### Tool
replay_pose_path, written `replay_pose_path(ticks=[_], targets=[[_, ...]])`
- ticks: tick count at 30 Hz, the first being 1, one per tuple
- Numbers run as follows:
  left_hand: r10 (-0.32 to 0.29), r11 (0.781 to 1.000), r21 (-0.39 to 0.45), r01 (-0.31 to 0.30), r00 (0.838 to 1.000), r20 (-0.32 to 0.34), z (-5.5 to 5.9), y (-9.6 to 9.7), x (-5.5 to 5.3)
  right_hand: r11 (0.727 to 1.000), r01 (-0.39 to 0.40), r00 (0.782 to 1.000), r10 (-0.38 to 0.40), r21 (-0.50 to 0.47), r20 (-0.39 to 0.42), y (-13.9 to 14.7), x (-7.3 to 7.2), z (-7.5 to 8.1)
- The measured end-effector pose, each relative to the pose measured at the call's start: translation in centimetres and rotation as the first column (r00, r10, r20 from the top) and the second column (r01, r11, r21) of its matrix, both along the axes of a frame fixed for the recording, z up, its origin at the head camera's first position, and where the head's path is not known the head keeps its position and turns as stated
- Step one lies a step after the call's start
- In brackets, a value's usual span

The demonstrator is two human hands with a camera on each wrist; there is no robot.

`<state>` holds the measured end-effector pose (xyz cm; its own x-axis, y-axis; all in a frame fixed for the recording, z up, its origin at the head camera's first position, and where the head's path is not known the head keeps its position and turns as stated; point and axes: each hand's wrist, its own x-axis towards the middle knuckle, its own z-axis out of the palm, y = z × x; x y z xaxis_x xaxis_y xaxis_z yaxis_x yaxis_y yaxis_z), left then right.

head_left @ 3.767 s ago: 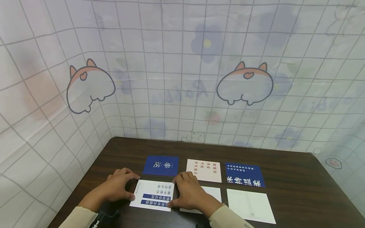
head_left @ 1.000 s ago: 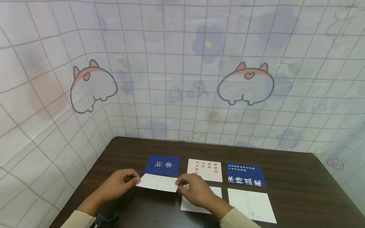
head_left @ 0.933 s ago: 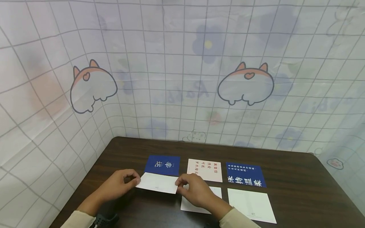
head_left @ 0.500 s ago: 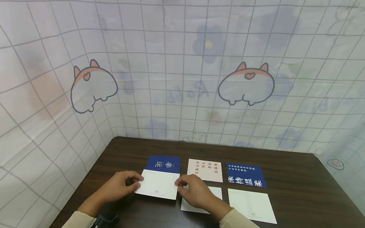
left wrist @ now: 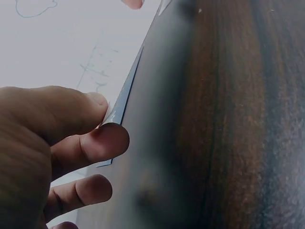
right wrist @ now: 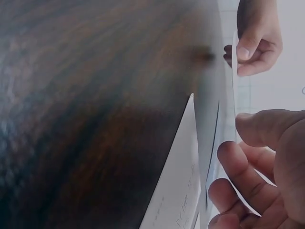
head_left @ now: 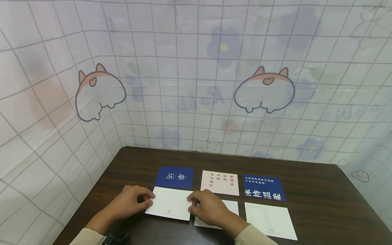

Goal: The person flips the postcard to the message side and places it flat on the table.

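In the head view, a card (head_left: 169, 204) with its white back up lies level in front of the blue card (head_left: 174, 177). My left hand (head_left: 130, 202) pinches its left edge between thumb and index finger. At the right edge, my right hand (head_left: 209, 208) pinches it too, other fingers curled below. The right wrist view has this card nearly edge-on, between the left hand (right wrist: 262, 43) and the right hand (right wrist: 271, 162). In the left wrist view, the thumb and index finger of my left hand (left wrist: 52, 133) almost meet at the card's edge.
Behind stand a pale card with red writing (head_left: 219, 183) and another blue card (head_left: 264, 188). To the right lie a white card (head_left: 231, 207), partly under my right hand, and a second white card (head_left: 270, 221). All rest on a dark wooden table (head_left: 324, 204) before a gridded curtain (head_left: 196, 85).
Earlier the card lay printed side up. Both hands have raised and flipped it, so its white back shows. Over the last second it has come down flatter and nearer to me.
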<state>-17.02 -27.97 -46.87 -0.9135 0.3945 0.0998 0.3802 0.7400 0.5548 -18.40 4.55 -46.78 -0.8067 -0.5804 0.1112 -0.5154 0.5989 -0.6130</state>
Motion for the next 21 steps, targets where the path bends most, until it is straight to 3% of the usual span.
replay_pose_path(ticks=[10, 21], targets=[[-0.023, 0.997, -0.069, 0.019, 0.998, -0.058, -0.07, 0.32, 0.36, 0.997, -0.027, 0.998, 0.031, 0.069, -0.062, -0.35, 0.10, -0.20], [0.000, 0.993, -0.118, -0.006, 0.999, -0.052, -0.30, 0.50, 0.84, 0.990, -0.035, 0.996, 0.045, 0.136, -0.071, -0.61, 0.05, -0.43]])
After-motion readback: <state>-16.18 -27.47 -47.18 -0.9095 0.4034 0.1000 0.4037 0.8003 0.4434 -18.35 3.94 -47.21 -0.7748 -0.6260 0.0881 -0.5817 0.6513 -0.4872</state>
